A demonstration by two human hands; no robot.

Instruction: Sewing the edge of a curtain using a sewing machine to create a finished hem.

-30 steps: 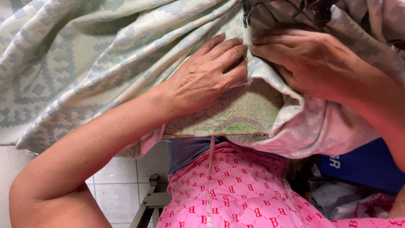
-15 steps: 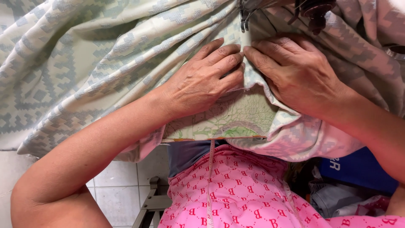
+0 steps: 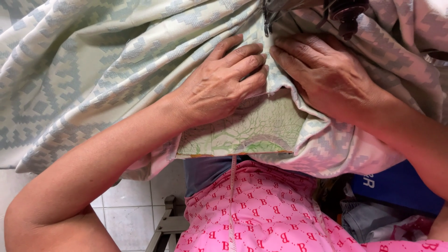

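Head view, patterned fabric [image 3: 116,70] (pale, bunched), hands flat

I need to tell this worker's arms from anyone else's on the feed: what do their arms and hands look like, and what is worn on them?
Both arms are bare as far as the view shows: no sleeves, gloves, watch or bracelets. The left hand and right hand show no rings on the visible fingers. Nails are short and unpainted. Below the arms, the person wears a pink garment printed with small red letter marks.

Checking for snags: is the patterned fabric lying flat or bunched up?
Bunched: the patterned fabric gathers in deep folds; only under the left hand and right hand is it flat.
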